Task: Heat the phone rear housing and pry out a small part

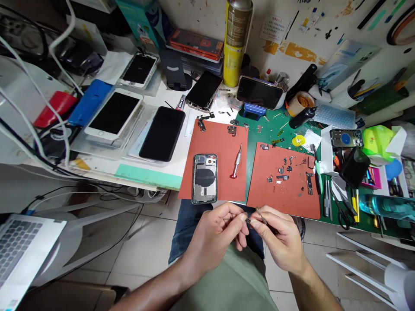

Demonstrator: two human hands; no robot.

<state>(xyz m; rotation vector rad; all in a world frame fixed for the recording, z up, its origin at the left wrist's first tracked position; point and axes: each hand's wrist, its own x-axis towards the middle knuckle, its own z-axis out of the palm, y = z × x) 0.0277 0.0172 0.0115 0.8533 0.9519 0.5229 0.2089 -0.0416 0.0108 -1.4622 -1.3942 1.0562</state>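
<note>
Just past the bench's front edge, above my lap, both hands meet fingertip to fingertip. My left hand (223,226) is closed in a pinch on a tiny dark part (248,220), too small to name. Between the fingers of my right hand (277,233) sits a thin, curved greyish-brown strip (260,214), whose kind I cannot make out. Nearest the hands, an opened phone housing (205,178) lies on the left reddish-brown mat (223,190). A silver screwdriver (237,162) with a red end rests to its right.
The right reddish-brown mat (279,201) bears several small phone parts and screws. Phones, including a black one (162,134) and a white one (114,114), lie to the left. A yellow spray can (234,52) stands at the back; scissors (346,218) and a bottle (385,209) lie right.
</note>
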